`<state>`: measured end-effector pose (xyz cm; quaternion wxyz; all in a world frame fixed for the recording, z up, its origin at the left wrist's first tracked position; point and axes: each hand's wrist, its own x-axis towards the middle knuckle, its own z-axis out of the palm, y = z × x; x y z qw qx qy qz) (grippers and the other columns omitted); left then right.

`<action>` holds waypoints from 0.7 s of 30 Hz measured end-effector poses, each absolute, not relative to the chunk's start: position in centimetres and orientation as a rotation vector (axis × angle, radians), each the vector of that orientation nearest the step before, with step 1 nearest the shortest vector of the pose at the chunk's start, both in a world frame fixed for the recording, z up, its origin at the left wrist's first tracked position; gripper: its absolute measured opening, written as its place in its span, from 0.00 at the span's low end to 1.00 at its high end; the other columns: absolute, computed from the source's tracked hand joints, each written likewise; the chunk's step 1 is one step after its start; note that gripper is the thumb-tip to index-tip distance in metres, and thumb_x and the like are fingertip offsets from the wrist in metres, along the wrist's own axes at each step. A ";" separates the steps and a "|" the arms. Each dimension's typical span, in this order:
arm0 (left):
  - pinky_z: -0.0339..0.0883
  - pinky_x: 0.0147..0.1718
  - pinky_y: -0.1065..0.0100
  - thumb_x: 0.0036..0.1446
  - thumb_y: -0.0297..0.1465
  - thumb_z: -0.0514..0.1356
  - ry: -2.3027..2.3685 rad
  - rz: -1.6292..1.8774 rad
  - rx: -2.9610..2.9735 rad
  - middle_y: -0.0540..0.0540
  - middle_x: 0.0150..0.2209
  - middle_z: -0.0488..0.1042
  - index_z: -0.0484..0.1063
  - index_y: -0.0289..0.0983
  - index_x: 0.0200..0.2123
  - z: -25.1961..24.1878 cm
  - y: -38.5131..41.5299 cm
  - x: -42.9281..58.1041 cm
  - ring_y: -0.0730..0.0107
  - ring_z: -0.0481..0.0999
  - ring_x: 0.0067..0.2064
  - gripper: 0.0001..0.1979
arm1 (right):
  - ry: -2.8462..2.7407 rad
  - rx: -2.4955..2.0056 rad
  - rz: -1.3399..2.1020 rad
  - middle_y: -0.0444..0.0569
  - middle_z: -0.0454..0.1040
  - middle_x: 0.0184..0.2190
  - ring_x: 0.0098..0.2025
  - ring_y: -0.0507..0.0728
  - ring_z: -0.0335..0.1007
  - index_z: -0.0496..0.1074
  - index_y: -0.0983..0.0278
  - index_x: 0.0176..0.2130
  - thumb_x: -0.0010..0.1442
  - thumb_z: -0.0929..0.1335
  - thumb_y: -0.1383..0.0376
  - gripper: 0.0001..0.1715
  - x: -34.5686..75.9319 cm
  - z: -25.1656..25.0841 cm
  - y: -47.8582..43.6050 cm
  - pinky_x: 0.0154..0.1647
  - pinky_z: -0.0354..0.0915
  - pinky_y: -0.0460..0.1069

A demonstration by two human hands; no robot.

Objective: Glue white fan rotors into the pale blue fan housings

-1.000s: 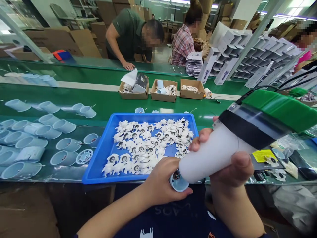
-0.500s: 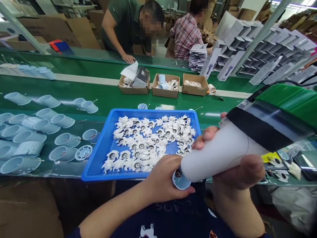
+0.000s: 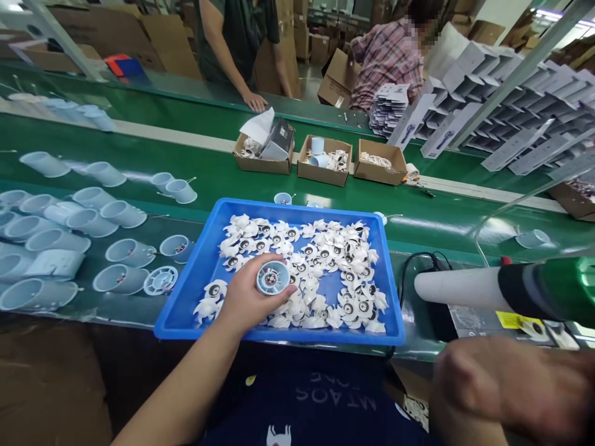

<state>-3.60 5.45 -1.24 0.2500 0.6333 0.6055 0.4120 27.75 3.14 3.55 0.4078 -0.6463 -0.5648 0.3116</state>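
Note:
My left hand (image 3: 248, 297) is closed around a light-blue cup-shaped plastic housing (image 3: 273, 278), holding it above the blue tray. Its open end faces me, showing a round part with small reddish bits inside. Many white fan impellers (image 3: 325, 254) lie loose in the blue tray (image 3: 279, 332). At the lower right, my right hand (image 3: 502, 384) is blurred by motion, so its fingers are unclear. Just above it is a tool (image 3: 460, 286) with a white tapered sleeve, black tape and a green body; a gap shows between tool and hand.
Light-blue housings (image 3: 56, 241) cover the bench on the left. Three cardboard boxes of parts (image 3: 324, 176) stand on the green belt (image 3: 195, 152). Folded white cartons (image 3: 525, 93) are stacked at the back right. Two people (image 3: 235, 49) are across the belt.
My left hand has carried the housing left and up over the tray. The tool has come away from the housing to the right, and my right hand has left its sleeve and moved down right.

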 end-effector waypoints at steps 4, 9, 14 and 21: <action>0.71 0.48 0.56 0.46 0.41 0.69 1.706 1.143 1.765 0.44 0.44 0.77 0.71 0.41 0.46 -1.2 5.5 -3.4 0.54 0.77 0.46 0.24 | -2.487 -1.204 0.585 0.47 0.73 0.50 0.54 0.66 0.66 0.69 0.48 0.53 0.66 0.63 0.60 0.16 22.1 1.5 5.7 0.57 0.62 0.63; 0.70 0.49 0.56 0.45 0.42 0.69 1.751 1.147 1.732 0.44 0.44 0.77 0.71 0.40 0.45 -1.5 5.3 -4.3 0.54 0.77 0.46 0.25 | -2.904 -1.106 0.370 0.61 0.72 0.41 0.47 0.66 0.66 0.72 0.70 0.44 0.63 0.59 0.77 0.16 17.8 -1.8 10.4 0.48 0.64 0.59; 0.70 0.49 0.57 0.45 0.41 0.69 1.726 1.193 1.640 0.44 0.44 0.77 0.71 0.39 0.44 -1.1 5.1 -4.3 0.54 0.77 0.46 0.24 | -2.777 -1.272 0.468 0.61 0.70 0.41 0.49 0.66 0.64 0.70 0.73 0.43 0.62 0.58 0.79 0.15 16.1 -2.7 12.1 0.50 0.60 0.62; 0.70 0.47 0.58 0.45 0.36 0.71 1.562 1.164 1.626 0.44 0.46 0.73 0.63 0.42 0.49 -0.4 3.2 -4.5 0.56 0.76 0.47 0.30 | -2.112 -1.176 1.278 0.54 0.69 0.37 0.39 0.60 0.67 0.68 0.67 0.44 0.61 0.65 0.65 0.11 18.3 -0.2 10.9 0.45 0.65 0.58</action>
